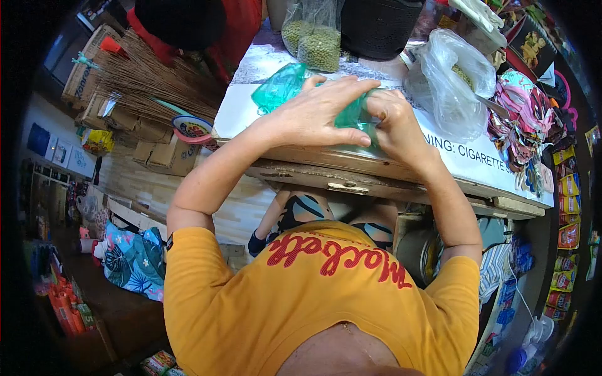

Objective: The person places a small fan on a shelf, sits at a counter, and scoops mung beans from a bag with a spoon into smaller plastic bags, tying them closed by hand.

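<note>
A crinkled, see-through green plastic bag (276, 89) lies across the near edge of the white-topped table, part of it under my hands. My left hand (313, 116) reaches over it, fingers stretched out and thumb apart, with green plastic showing between thumb and fingers. Just to the right, my right hand (394, 119) is closed, its curled fingers gripping the bag's other end. What lies beneath my palms is hidden. Beyond my hands stand clear bags of green beans (320, 50). An opened clear plastic bag (451, 84) with some green beans inside sits right of my right hand.
A dark plastic container (380, 28) stands at the back. Patterned cloth (517, 116) is heaped at the table's right end, near hanging sachets (567, 207). Stick brooms (150, 75) and cardboard boxes (166, 155) are at left. A person in red (241, 28) is across the table.
</note>
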Available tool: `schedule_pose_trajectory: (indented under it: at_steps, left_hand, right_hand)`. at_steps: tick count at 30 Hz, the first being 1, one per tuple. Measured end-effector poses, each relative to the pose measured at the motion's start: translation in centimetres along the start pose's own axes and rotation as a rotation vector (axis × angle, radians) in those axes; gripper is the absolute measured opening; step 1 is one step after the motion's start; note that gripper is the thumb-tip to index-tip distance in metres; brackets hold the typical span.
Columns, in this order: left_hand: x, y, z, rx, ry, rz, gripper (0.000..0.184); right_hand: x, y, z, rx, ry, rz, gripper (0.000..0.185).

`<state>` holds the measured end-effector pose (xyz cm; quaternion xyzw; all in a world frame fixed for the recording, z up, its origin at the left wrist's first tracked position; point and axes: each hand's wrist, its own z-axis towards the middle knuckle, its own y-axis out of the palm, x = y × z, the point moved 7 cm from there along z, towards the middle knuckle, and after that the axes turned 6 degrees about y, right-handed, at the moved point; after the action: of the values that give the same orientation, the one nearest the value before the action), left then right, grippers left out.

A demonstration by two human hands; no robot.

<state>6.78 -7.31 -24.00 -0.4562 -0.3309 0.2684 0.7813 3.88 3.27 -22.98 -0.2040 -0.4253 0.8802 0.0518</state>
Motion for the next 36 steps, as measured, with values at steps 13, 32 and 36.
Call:
schedule_pose_trajectory:
  at_steps: [13, 32, 36]
  left_hand:
    - [-0.3, 0.7, 0.9, 0.043, 0.049, -0.074, 0.038]
    - [0.4, 0.6, 2.6, 0.082, -0.108, -0.16, 0.021]
    - [-0.6, 0.2, 2.3, 0.216, -0.14, -0.382, 0.025]
  right_hand:
    - [2.0, -3.3, -0.7, -0.08, 0.21, 0.249, 0.013]
    - [1.2, -6.2, -1.6, 0.263, 0.234, 0.115, 0.008]
    - [1.7, -6.6, -2.1, 0.317, 0.266, 0.223, 0.009]
